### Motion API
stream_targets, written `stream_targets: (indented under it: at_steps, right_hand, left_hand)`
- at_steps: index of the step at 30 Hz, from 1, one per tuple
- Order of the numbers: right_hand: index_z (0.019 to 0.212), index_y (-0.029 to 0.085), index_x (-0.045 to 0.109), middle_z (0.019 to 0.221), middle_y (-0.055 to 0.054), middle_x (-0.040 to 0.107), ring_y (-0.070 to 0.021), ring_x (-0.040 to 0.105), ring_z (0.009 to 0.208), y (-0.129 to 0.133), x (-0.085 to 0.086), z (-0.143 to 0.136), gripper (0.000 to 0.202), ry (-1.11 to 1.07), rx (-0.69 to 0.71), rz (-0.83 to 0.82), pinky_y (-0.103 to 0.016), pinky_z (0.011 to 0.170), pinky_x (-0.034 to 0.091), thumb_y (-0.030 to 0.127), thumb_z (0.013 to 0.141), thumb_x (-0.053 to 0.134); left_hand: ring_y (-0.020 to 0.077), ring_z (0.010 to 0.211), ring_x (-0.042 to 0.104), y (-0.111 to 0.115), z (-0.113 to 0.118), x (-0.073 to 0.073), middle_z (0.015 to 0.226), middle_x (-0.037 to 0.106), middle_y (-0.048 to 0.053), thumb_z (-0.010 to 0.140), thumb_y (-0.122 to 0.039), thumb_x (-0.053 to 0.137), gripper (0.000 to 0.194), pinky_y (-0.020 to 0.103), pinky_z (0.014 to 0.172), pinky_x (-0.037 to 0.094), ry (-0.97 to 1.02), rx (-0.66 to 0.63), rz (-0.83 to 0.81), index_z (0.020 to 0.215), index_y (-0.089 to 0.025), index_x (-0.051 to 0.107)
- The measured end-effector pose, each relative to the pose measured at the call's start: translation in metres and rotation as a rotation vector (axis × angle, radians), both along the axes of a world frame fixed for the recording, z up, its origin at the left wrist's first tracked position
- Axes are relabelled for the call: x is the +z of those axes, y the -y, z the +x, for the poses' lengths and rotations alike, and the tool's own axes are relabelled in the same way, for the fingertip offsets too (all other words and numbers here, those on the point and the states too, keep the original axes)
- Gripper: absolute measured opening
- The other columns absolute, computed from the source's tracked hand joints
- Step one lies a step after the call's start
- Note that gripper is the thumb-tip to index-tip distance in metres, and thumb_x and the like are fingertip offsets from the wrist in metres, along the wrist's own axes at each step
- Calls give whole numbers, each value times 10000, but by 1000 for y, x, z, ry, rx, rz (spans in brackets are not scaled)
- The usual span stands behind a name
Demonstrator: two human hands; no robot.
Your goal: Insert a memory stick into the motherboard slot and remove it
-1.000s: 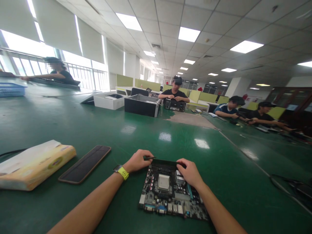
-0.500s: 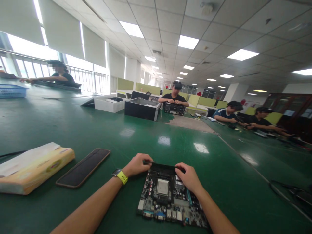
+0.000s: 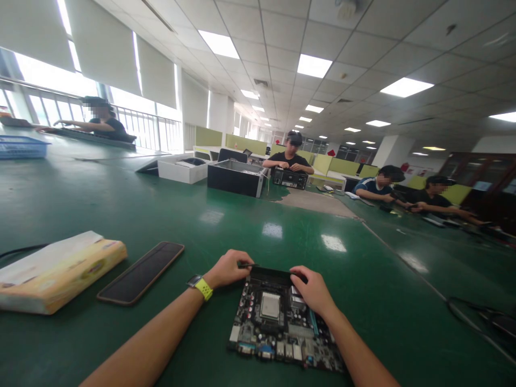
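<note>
the glossy green tabletop (image 3: 169, 215) gives open room beyond the hands, up to the boxes, and more to the right of the board, as far as the dark tangled cable (image 3: 479, 317) near the right edge of the view. a thin pale seam (image 3: 407, 260) crosses it on the right. the flat black motherboard (image 3: 282, 322) lies close in front of the person, between the forearms, its metal ports along the near edge and its square silver processor (image 3: 270, 306) facing up; the right forearm covers part of its right side.

the left hand (image 3: 230, 269), a yellow-green strapped watch (image 3: 201, 286) at its wrist, is pinched closed on a thin dark piece (image 3: 246, 265) at the board's far left corner. the right hand (image 3: 312, 288) is curled, thumb and forefinger touching the right end of a long black strip (image 3: 271, 274) along the board's far edge; i cannot tell how tightly they close. left of the hands lie a black phone with a brown rim (image 3: 141, 273) and a yellow and white soft pack (image 3: 64, 271).

farther off, a white open box (image 3: 181, 172) holds a dark rounded thing (image 3: 191, 161). just beside it stands a black open-topped case (image 3: 234, 183) with a silvery inside. a blue plastic basket (image 3: 24, 148) sits at far left; its contents cannot be made out.
</note>
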State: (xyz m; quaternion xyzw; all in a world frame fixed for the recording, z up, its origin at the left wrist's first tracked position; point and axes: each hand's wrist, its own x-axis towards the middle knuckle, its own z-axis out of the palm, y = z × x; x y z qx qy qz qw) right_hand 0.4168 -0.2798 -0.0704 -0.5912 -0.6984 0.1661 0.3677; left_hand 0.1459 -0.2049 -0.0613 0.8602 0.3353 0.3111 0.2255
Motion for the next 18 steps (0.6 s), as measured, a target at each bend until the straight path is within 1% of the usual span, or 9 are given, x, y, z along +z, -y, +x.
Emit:
stream_targets:
  at_steps: [5, 13, 18]
  right_hand:
    - [932, 193, 696, 904, -47, 716, -203, 644, 851, 0, 1, 0, 258, 2, 0, -6, -307, 825, 463, 315, 803, 510]
    - [924, 193, 702, 908, -53, 717, -210, 643, 859, 2, 5, -1, 263, 12, 4, -5, -320, 838, 461, 321, 804, 506]
    - [919, 193, 702, 906, -51, 718, -205, 645, 851, 2, 4, 0, 261, 21, 10, -6, -310, 824, 461, 322, 802, 507]
  left_hand:
    - [131, 691, 594, -1, -1, 0, 769, 691, 33, 734, -187, 543, 186, 204, 675, 452, 8, -11, -14, 780, -132, 715]
    - [137, 677, 604, 4, 0, 6, 738, 691, 29, 754, -225, 549, 185, 206, 664, 452, 23, -2, -46, 740, -126, 704]
    - [136, 684, 609, 3, 0, 5, 732, 686, 23, 763, -225, 544, 188, 198, 659, 441, 23, 1, -39, 736, -123, 700]
